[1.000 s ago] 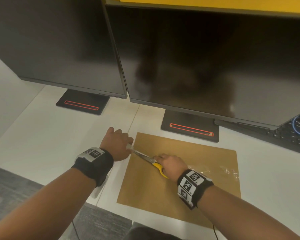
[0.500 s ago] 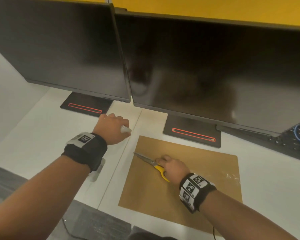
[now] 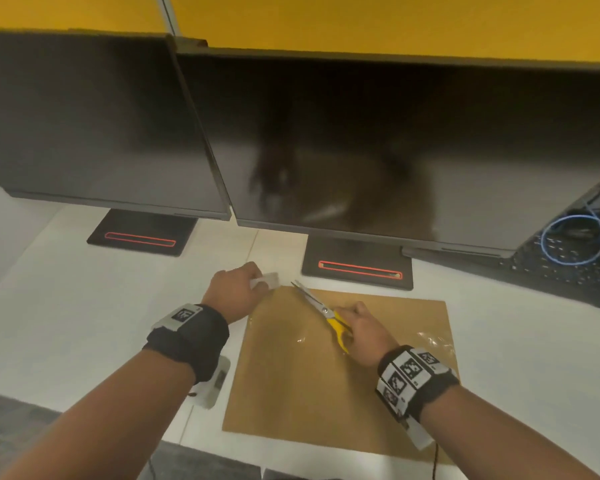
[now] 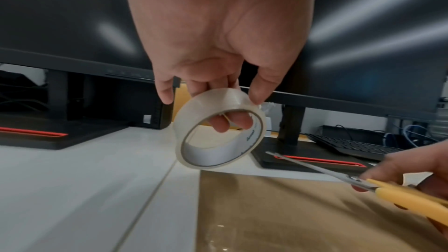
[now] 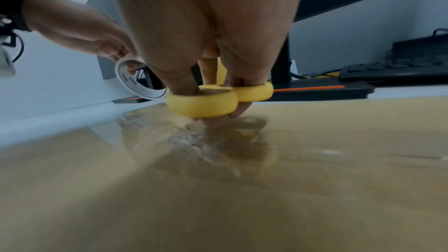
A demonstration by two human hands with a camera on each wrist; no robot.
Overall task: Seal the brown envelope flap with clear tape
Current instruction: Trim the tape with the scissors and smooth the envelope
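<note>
A brown envelope (image 3: 312, 382) lies flat on the white desk, with a strip of clear tape (image 3: 291, 336) stuck across it. My left hand (image 3: 238, 289) grips a roll of clear tape (image 4: 219, 128) just above the desk beside the envelope's far left corner, fingers through its core. My right hand (image 3: 364, 332) holds yellow-handled scissors (image 3: 323, 311) over the envelope, fingers through the yellow loops (image 5: 206, 103), fingertips touching the taped paper. The blades point towards the roll and look closed.
Two dark monitors (image 3: 378, 150) stand close behind on black bases (image 3: 357, 268). A black keyboard (image 3: 565, 271) and a blue cable loop (image 3: 574, 239) sit at the far right. Crumpled clear tape (image 3: 433, 341) lies at the envelope's right edge. The desk's front edge (image 3: 201, 441) is near.
My left hand drew the roll away from the scissors, then came back towards the envelope's corner. The scissors moved further up the envelope. The head view tilted up.
</note>
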